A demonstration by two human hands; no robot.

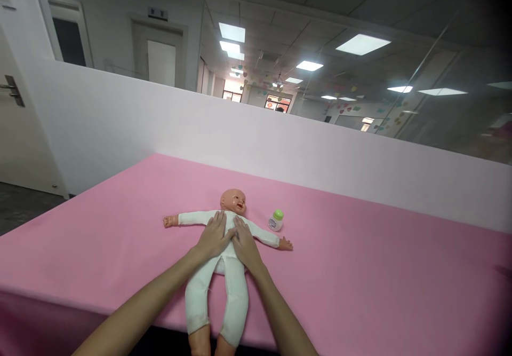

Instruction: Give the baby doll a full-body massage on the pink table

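Note:
A baby doll (pixel 235 293) with a white cloth body lies on its back, arms spread wide, its bare head toward the wall and its feet at the table's front edge. My left hand (pixel 215 237) rests flat on the left side of its chest, fingers stretched toward the head. On the other side of the chest lies my right hand (pixel 245 241), also flat. The two thumbs meet near the middle of the chest. Beside the doll's outstretched arm on the right stands a small jar (pixel 276 221) with a green lid, which neither hand touches.
A pink cloth (pixel 360 270) covers the table. Behind it runs a low white wall (pixel 240 137) with a glass pane (pixel 320 78) above. A door (pixel 24 110) with a lever handle is at the far left.

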